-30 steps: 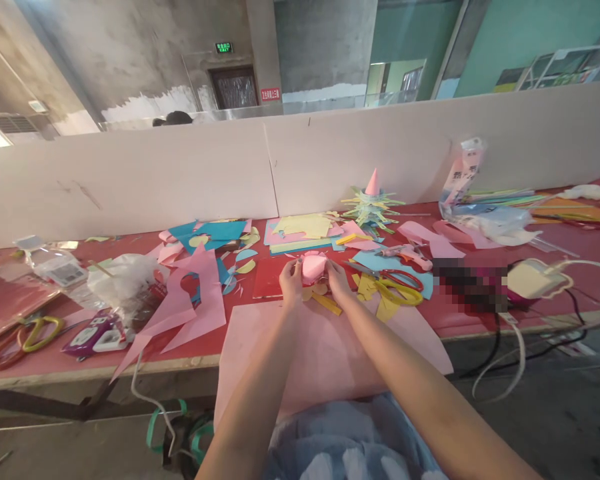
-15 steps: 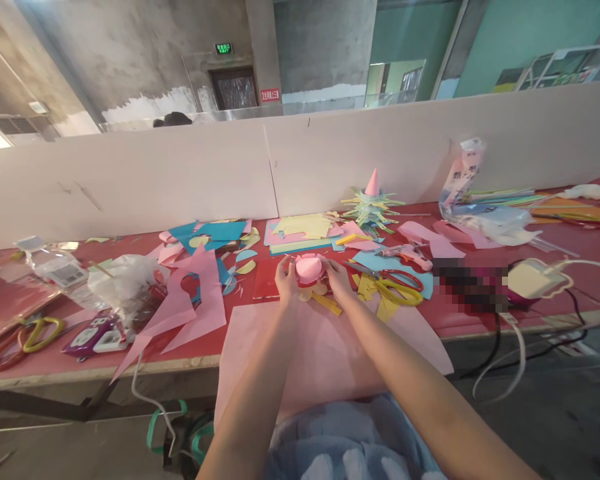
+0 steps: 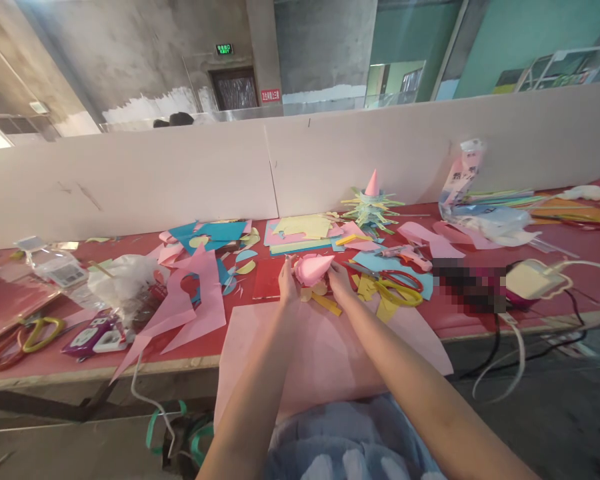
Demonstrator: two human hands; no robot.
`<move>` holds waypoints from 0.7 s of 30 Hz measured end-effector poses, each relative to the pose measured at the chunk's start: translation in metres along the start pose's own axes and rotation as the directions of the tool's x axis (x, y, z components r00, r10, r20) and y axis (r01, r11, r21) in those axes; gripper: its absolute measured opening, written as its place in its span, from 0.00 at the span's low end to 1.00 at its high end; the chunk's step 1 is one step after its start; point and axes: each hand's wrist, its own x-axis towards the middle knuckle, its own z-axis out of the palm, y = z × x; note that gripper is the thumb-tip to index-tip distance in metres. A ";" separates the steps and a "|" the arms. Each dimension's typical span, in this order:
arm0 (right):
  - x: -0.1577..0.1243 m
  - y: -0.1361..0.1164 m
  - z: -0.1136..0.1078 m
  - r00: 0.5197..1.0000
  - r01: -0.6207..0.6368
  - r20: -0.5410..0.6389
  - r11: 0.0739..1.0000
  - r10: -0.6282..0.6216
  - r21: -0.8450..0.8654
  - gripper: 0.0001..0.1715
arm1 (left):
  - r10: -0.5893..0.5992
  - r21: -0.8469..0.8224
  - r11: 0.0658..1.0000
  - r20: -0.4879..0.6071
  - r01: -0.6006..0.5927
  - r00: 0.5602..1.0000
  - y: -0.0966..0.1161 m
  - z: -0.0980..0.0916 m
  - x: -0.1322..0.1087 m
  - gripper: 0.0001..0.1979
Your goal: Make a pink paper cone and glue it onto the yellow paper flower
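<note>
A pink paper cone [image 3: 314, 269] with a frilly-looking rim is held between my two hands, its tip pointing right. My left hand [image 3: 289, 285] grips the rim side. At the tip side, the fingers of my right hand [image 3: 341, 283] are closed on the cone; the exact fingertip contact is partly hidden. Small round tan paper pieces [image 3: 320, 288] and a yellow paper strip [image 3: 327, 305] lie just below it. A large pink paper sheet [image 3: 325, 353] spreads under my forearms and hangs over the table's front edge.
Scissors with yellow handles [image 3: 403, 293] and a pink glue gun [image 3: 411, 255] lie on the right. Behind stands a layered paper tree [image 3: 373, 210]. Pink paper offcuts [image 3: 205, 283], a plastic bag [image 3: 125, 287] and more scissors [image 3: 40, 333] are left. A white partition [image 3: 180, 177] bounds the back.
The cone has turned in my hands: its tip, which faced toward me, now points right. My hands stay in nearly the same place.
</note>
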 end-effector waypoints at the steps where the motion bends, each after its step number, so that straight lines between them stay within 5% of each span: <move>1: -0.001 -0.001 0.000 1.000 0.004 -0.008 1.000 -0.004 0.003 0.26 | -0.007 -0.015 1.000 0.016 0.007 1.000 0.001 0.001 -0.001 0.33; 11: -0.005 -0.008 0.004 0.996 -0.067 0.058 0.996 0.064 0.056 0.30 | 0.166 0.123 0.978 0.034 -0.169 0.986 -0.002 -0.004 -0.002 0.23; 21: -0.007 -0.009 0.005 0.980 -0.080 0.184 0.996 0.070 0.049 0.26 | 0.054 -0.088 0.995 0.008 -0.053 0.999 -0.003 -0.007 0.004 0.28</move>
